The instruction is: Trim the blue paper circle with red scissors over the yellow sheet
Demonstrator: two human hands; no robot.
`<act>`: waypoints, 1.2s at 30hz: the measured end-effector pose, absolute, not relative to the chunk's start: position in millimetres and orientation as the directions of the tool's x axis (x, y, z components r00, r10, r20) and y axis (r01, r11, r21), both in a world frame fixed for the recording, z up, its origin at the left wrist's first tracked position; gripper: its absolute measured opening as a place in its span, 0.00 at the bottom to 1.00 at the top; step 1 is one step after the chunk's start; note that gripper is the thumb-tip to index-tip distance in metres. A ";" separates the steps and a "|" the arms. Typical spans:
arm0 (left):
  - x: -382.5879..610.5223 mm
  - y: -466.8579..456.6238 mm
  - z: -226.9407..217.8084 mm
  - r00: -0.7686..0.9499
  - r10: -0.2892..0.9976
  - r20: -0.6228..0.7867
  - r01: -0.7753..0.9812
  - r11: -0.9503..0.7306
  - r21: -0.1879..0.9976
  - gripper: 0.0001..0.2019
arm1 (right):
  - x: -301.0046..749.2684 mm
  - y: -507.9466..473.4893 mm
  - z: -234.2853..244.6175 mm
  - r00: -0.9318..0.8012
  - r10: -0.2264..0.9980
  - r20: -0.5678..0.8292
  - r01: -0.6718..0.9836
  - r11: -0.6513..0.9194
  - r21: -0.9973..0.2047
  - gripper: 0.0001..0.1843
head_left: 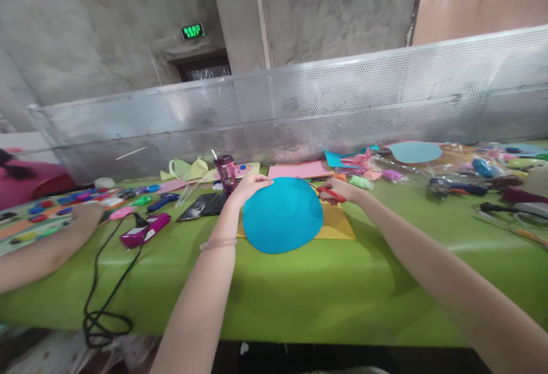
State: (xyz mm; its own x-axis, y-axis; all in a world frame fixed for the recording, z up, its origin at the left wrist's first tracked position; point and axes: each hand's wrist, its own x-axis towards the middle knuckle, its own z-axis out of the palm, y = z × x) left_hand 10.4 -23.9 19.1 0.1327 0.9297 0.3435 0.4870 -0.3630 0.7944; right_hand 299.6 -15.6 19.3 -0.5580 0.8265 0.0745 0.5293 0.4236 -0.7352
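A rounded sheet of blue paper (282,217) is held up over the table in front of me. My left hand (253,187) grips its upper left edge, thumb on the near face. In my right hand (342,190) is a pair of red-handled scissors (334,194), their blades reaching to the sheet's upper right edge. How far the blades are apart cannot be made out. Beneath the blue sheet lies yellow paper (342,226), partly covered by it.
A dark cup with a straw (225,171) stands left of my left hand, beside a black phone (197,207). Further left are a magenta power strip (145,230) with a black cable and another person's arm (51,248). Pink paper (299,169) and bagged coloured clay (394,176) lie behind.
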 end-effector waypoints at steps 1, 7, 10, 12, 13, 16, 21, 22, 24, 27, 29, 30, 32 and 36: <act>10.4 -24.1 19.2 0.131 0.931 0.341 0.487 -0.360 0.796 0.20 | 299.3 -16.4 19.7 -0.555 0.829 0.072 0.532 0.420 -0.735 0.06; 11.0 -24.5 18.9 0.125 0.933 0.336 0.484 -0.354 0.801 0.20 | 299.8 -14.7 18.3 -0.553 0.829 0.077 0.541 0.428 -0.724 0.07; 11.1 -24.4 18.5 0.127 0.933 0.336 0.488 -0.353 0.798 0.20 | 300.7 -12.9 17.0 -0.555 0.828 0.084 0.539 0.434 -0.721 0.08; 10.8 -23.9 18.3 0.129 0.933 0.334 0.490 -0.353 0.797 0.20 | 300.9 -12.6 16.7 -0.556 0.827 0.082 0.538 0.434 -0.723 0.08; 10.5 -23.6 18.2 0.132 0.933 0.334 0.489 -0.355 0.797 0.20 | 300.8 -12.7 16.8 -0.558 0.826 0.084 0.535 0.436 -0.724 0.08; 9.9 -23.0 18.1 0.135 0.930 0.342 0.487 -0.363 0.794 0.20 | 300.2 -13.3 17.4 -0.555 0.828 0.083 0.536 0.432 -0.726 0.08; 11.0 -25.5 19.9 0.128 0.931 0.343 0.497 -0.359 0.790 0.19 | 300.1 -11.7 16.8 -0.558 0.826 0.083 0.533 0.434 -0.727 0.09; 11.6 -26.3 20.5 0.127 0.930 0.344 0.502 -0.360 0.786 0.19 | 300.3 -10.9 16.4 -0.559 0.825 0.084 0.533 0.435 -0.726 0.09; 12.5 -27.5 21.5 0.128 0.929 0.348 0.509 -0.363 0.781 0.18 | 300.6 -9.8 15.5 -0.557 0.827 0.079 0.538 0.432 -0.724 0.09; 13.3 -28.0 21.8 0.128 0.930 0.346 0.490 -0.362 0.793 0.17 | 300.4 -9.5 14.9 -0.553 0.830 0.079 0.543 0.431 -0.721 0.09; 13.2 -27.5 21.3 0.127 0.931 0.342 0.473 -0.360 0.804 0.17 | 300.1 -9.9 14.9 -0.549 0.832 0.081 0.547 0.430 -0.718 0.09; 13.1 -27.1 21.0 0.128 0.931 0.342 0.470 -0.361 0.806 0.17 | 300.0 -10.1 15.0 -0.548 0.832 0.079 0.548 0.429 -0.717 0.09; 12.8 -26.5 20.5 0.129 0.931 0.342 0.468 -0.361 0.806 0.17 | 300.1 -10.0 15.1 -0.548 0.833 0.072 0.556 0.427 -0.713 0.09; 12.8 -26.9 20.6 0.133 0.932 0.338 0.461 -0.360 0.811 0.18 | 300.8 -8.7 14.9 -0.560 0.826 0.070 0.550 0.434 -0.713 0.09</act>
State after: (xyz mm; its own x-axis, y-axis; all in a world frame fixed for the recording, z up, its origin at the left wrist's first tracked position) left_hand 12.8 -26.9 20.6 0.1334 0.9317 0.3378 0.4606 -0.3601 0.8113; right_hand 300.8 -8.7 14.9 -0.5599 0.8256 0.0701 0.5504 0.4338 -0.7134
